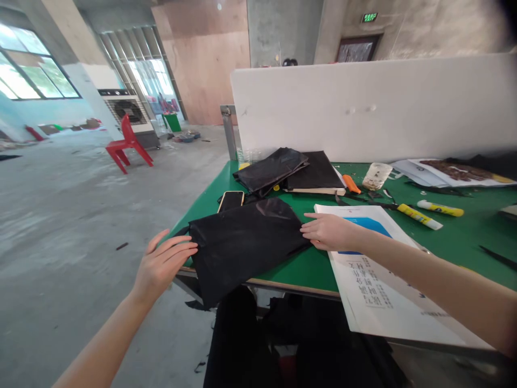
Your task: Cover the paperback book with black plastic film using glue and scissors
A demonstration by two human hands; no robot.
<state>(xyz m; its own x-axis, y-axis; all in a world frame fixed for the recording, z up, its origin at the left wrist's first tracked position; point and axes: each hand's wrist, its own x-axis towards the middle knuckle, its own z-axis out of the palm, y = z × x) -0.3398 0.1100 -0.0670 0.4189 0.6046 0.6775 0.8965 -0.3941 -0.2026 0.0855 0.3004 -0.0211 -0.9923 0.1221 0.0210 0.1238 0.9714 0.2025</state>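
A folded black plastic sheet (pixel 242 242) lies across the near left corner of the green table, its lower left part hanging over the front edge. My left hand (pixel 163 264) grips its left edge, fingers fairly straight and the thumb hidden. At the sheet's right end, the fingertips of my right hand (pixel 327 230) pinch the edge, while one finger sticks out. Under my right forearm rests a white printed paper (pixel 363 291) with a blue patch. Just behind the sheet is a phone (pixel 231 201).
More black sheets (pixel 274 168) lie behind, beside a black-covered book (pixel 315 175). Glue sticks (pixel 420 216), an orange object (pixel 351 184), a clear cup (pixel 376 176) and dark blades (pixel 498 257) are on the table (pixel 448 237). A white panel (pixel 363 113) stands behind; a red chair (pixel 128 144) is on the floor.
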